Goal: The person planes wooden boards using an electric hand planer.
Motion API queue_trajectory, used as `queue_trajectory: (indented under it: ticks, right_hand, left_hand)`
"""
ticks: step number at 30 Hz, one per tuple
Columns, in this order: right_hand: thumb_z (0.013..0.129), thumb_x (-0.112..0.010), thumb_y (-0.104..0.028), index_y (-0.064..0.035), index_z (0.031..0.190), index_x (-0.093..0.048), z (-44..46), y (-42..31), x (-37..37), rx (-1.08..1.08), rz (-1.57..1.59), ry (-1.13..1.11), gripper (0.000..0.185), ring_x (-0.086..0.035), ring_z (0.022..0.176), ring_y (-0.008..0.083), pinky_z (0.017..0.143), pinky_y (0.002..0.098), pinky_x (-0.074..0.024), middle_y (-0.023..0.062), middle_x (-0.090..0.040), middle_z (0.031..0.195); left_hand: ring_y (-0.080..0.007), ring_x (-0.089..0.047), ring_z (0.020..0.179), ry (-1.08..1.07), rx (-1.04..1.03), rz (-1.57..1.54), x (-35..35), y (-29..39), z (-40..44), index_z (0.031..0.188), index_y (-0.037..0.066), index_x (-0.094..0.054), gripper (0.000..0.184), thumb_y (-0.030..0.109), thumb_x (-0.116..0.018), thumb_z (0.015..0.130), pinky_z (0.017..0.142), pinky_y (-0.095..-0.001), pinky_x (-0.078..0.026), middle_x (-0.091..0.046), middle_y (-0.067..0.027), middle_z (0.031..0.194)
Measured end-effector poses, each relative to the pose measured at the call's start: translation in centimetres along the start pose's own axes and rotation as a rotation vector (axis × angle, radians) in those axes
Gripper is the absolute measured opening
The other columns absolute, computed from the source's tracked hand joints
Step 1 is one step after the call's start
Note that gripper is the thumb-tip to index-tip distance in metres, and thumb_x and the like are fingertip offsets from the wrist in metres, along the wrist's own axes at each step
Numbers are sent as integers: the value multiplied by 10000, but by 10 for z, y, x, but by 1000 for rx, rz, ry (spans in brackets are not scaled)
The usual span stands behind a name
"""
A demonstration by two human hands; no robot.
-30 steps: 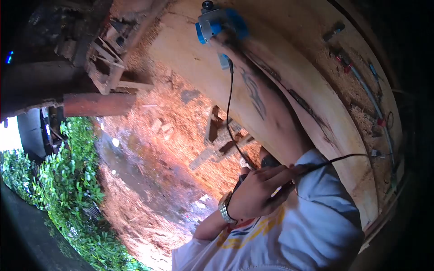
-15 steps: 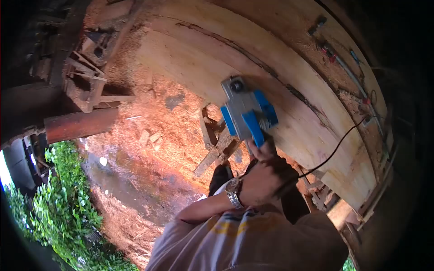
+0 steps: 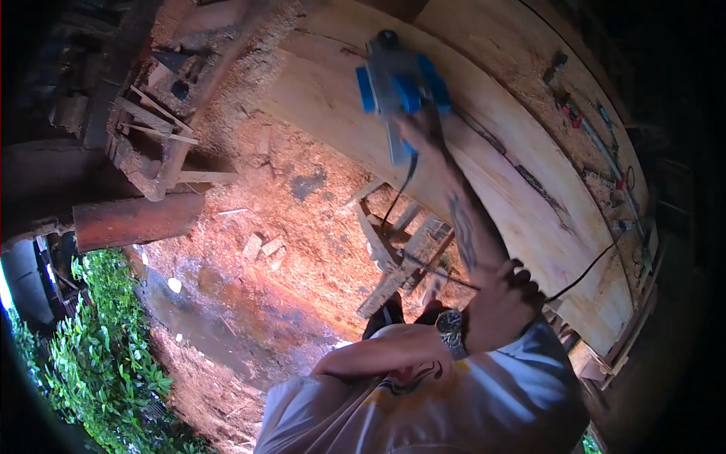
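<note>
A blue and grey electric power planer (image 3: 397, 76) rests on a wide wooden slab (image 3: 484, 170), near its upper end. My right hand (image 3: 422, 127) is wrapped round the planer's rear handle, with that arm stretched far forward. Beside my right forearm, my left hand (image 3: 505, 306), with a watch on its wrist, is closed round the black power cable (image 3: 586, 274). The cable comes out on both sides of the fist. A long dark crack (image 3: 541, 189) runs along the slab.
Shavings cover the ground (image 3: 302, 227). A wooden trestle (image 3: 397, 265) stands under the slab's near edge. Clamps (image 3: 605, 151) and other tools lie on the board at the right. Wooden framing (image 3: 155, 144) is at the upper left, green plants (image 3: 106, 348) at the lower left.
The planer in my right hand first came back close to my body, then went forward along the slab again. My left hand stayed near my body with the cable.
</note>
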State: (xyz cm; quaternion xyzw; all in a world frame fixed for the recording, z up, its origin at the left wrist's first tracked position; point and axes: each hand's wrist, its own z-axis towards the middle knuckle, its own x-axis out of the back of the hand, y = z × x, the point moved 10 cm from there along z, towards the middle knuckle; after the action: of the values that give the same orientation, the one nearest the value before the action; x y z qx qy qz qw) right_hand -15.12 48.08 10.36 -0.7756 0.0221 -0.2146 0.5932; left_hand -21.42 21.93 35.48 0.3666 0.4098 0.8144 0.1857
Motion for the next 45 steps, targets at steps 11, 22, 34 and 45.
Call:
queue_trajectory:
  ticks: [11, 22, 34, 45]
  right_hand:
    - [852, -688, -217, -48, 1140, -615, -18, 9, 24, 278, -103, 121, 341, -644, 1017, 305, 869, 425, -519, 163, -658, 1077]
    - [755, -759, -241, -27, 1149, -722, -528, 123, 232, -350, -321, 375, 450, -715, 939, 395, 827, 477, -558, 259, -719, 1005]
    - [725, -773, -208, -39, 1058, -745, -919, 181, 420, -623, -22, 1075, 375, -723, 880, 327, 775, 445, -562, 145, -750, 916]
    - [848, -682, -163, -54, 896, -586, -1165, 277, 346, -692, 914, 1959, 153, -521, 469, 142, 435, 312, -437, 24, -534, 651]
  left_hand:
    - [-306, -606, 872, -279, -33, -51, -13, 30, 23, 1002, 50, -713, 207, 157, -711, 825, 879, -433, -454, -671, -109, 843]
    - [-220, -689, 916, -334, 356, -454, -125, -6, -45, 1182, 15, -673, 224, 82, -642, 971, 734, -355, -531, -709, -93, 865]
    - [-146, -619, 677, -295, 577, -227, -286, -79, -144, 1252, -21, -525, 309, 129, -596, 991, 624, -272, -485, -645, -60, 754]
    - [-166, -542, 1025, -625, 129, -316, -569, 100, -68, 1156, 52, -531, 315, 141, -708, 911, 824, -316, -474, -554, -64, 1085]
